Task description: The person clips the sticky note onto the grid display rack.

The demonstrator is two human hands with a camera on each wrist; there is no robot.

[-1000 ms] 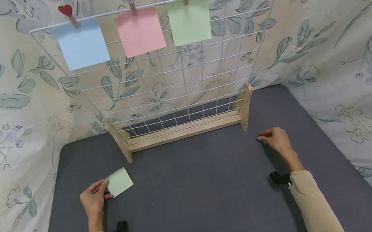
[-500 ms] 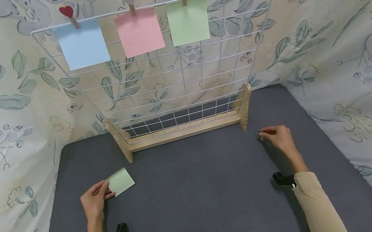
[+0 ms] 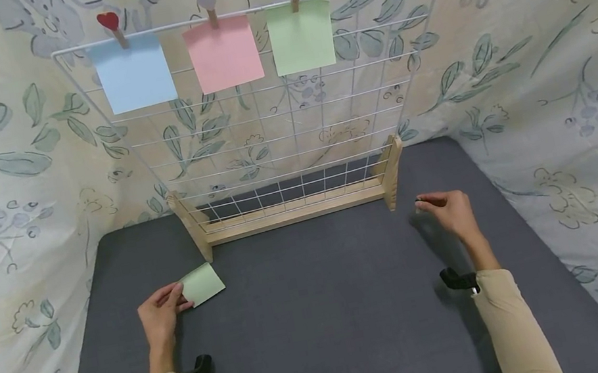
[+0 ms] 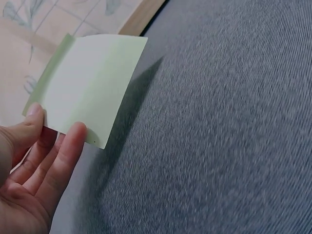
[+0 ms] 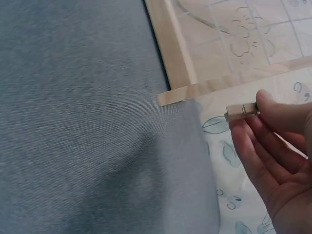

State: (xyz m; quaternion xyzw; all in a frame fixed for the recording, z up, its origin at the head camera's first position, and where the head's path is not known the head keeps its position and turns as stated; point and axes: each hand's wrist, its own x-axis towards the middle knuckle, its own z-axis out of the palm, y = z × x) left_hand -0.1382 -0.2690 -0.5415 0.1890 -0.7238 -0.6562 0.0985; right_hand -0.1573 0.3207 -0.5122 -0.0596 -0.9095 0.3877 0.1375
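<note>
My left hand (image 3: 160, 311) pinches a pale green paper note (image 3: 202, 284) by its near edge, raised over the dark tabletop; in the left wrist view the note (image 4: 90, 83) bends slightly. Between thumb and fingers of my right hand (image 3: 451, 216) is a small wooden clothespin (image 5: 240, 112), its far end partly hidden by the thumb. Ahead stands a white wire grid rack (image 3: 292, 111) on a wooden base. Along its top bar hang a blue note (image 3: 135, 75), a pink note (image 3: 225, 56) and a green note (image 3: 303, 39), each under a heart-topped clothespin.
The rack's wooden base (image 3: 298, 213) rests near the back of the dark grey tabletop (image 3: 322, 316), its feet jutting forward. Floral cloth (image 3: 563, 120) surrounds the table at the back and sides. Each wrist carries a black camera mount (image 3: 196, 371).
My left hand has shifted right and slightly forward with the green note. My right hand has lifted the clothespin and moved a little forward and to the right.
</note>
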